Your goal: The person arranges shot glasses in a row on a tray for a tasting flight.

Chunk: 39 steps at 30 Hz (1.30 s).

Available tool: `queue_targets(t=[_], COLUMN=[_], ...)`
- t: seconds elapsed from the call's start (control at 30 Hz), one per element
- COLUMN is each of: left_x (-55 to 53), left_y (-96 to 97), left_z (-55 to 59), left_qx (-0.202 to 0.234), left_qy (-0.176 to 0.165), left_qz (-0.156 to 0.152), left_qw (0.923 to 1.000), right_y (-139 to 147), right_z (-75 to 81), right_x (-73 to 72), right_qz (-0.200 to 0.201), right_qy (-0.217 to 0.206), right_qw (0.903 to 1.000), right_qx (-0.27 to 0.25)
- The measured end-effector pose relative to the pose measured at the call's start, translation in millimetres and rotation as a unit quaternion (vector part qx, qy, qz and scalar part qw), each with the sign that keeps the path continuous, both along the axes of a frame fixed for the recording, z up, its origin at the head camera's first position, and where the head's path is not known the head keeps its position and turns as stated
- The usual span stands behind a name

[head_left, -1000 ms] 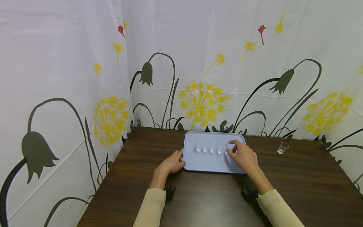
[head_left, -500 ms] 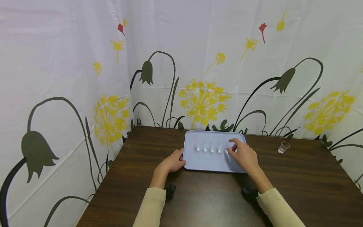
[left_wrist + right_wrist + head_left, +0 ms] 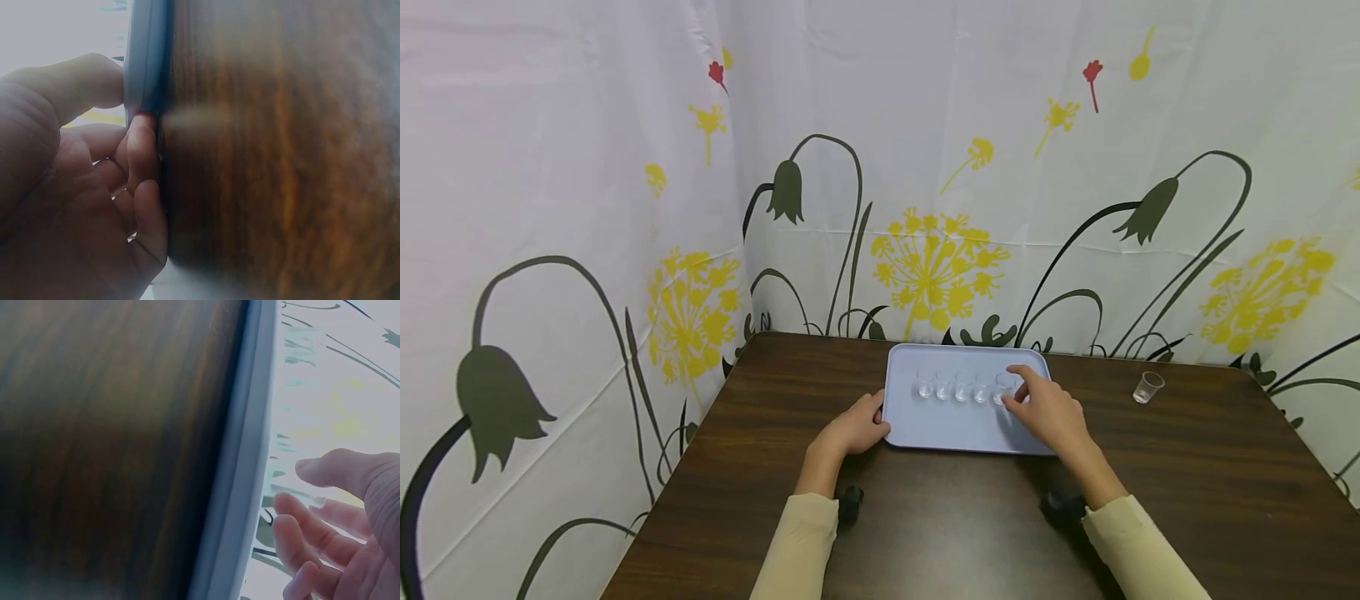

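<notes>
A pale blue tray [image 3: 925, 429] lies on the dark wooden table. My left hand [image 3: 854, 427] grips its left edge; the left wrist view shows the thumb against the rim and fingertips under it. Several small clear shot glasses [image 3: 962, 388] stand in a row across the tray. At the right end of that row, my right hand [image 3: 1051, 410] pinches the last shot glass [image 3: 1002, 390] between thumb and index finger. In the right wrist view this glass is faint and blurred, and the other fingers are loosely bent.
Another clear shot glass [image 3: 1148, 387] stands on the table [image 3: 1180, 467], right of the tray. Behind the table hangs a white curtain [image 3: 940, 100] printed with flowers, close to the tray's far edge. A second stretch of curtain runs along the left side.
My right hand shifts very slightly to the right, and the glass at its fingertips shows a little more. The left hand and the tray look unchanged; the head view tilts slightly.
</notes>
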State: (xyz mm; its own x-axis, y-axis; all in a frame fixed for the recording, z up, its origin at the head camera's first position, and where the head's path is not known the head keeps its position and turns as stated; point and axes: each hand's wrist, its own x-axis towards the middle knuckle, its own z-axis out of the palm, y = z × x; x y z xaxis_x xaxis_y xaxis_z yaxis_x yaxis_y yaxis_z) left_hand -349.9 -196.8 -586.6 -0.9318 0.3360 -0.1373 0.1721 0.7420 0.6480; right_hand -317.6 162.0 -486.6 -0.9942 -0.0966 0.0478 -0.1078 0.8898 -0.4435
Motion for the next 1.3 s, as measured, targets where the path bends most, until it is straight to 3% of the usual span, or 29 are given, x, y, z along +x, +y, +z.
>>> queue_targets(t=[0.4, 0.63, 0.73, 0.9, 1.3], left_x=[5.2, 4.3, 1.8, -2.8, 1.3], left_y=[2.2, 1.7, 0.6, -2.6, -3.7], left_z=[7.5, 8.5, 6.5, 0.8, 4.7], left_qx=[-0.005, 0.002, 0.005, -0.002, -0.010], left_qy=[-0.019, -0.011, -0.025, -0.059, -0.071], left_qz=[0.010, 0.011, 0.009, 0.021, 0.025], left_qw=[0.9998, 0.9999, 0.9996, 0.9981, 0.9971], right_y=[28, 65, 85, 116, 175], right_z=[7.4, 23.2, 28.0, 32.5, 27.2], right_x=[6.3, 6.4, 6.7, 7.7, 7.6], right_qz=[-0.013, -0.027, -0.037, -0.081, -0.187], right_qy=[-0.040, -0.029, -0.024, -0.015, -0.025], right_qw=[0.9990, 0.9992, 0.9990, 0.9963, 0.9795], right_qx=[0.012, -0.001, -0.010, -0.027, -0.071])
